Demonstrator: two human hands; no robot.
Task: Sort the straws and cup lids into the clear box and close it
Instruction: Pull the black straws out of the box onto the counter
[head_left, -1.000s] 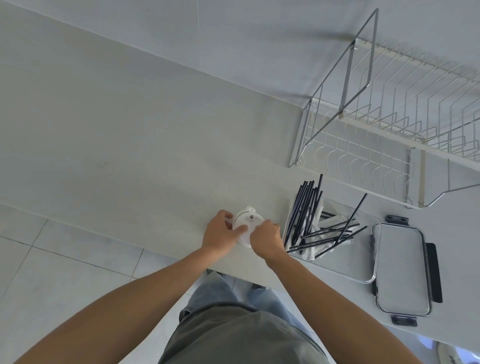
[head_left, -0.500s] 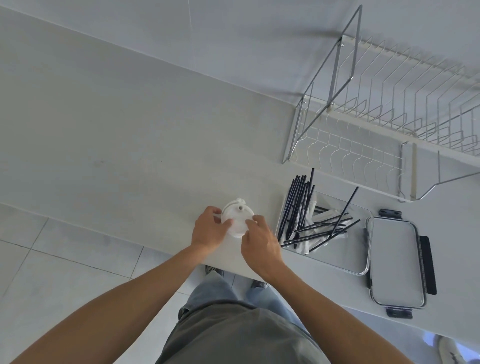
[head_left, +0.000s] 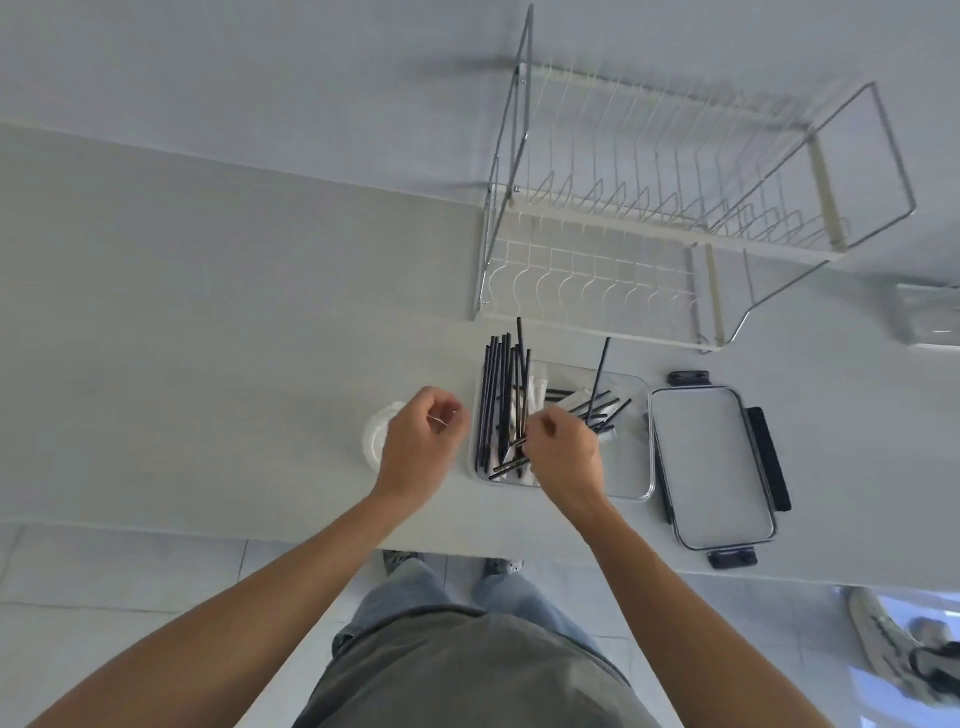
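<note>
With the cup lids (head_left: 375, 434) on the counter at nine o'clock of the clear box (head_left: 631, 467), the loosely curled, empty left hand (head_left: 423, 441) waits while the right hand (head_left: 563, 449), apparently pinching straws (head_left: 501, 400), should lay them parallel, flat inside.

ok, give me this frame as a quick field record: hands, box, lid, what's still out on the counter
left hand: loosely curled, above the counter, holding nothing visible
right hand: over the clear box, fingers at the straws; grasp unclear
clear box: open, on the counter
black straws: in the box, many ends poking over its far rim
box lid: off, lying flat just right of the box
cup lids: white stack still on the counter, left of the box
dish rack: behind the box, nothing in it
</note>
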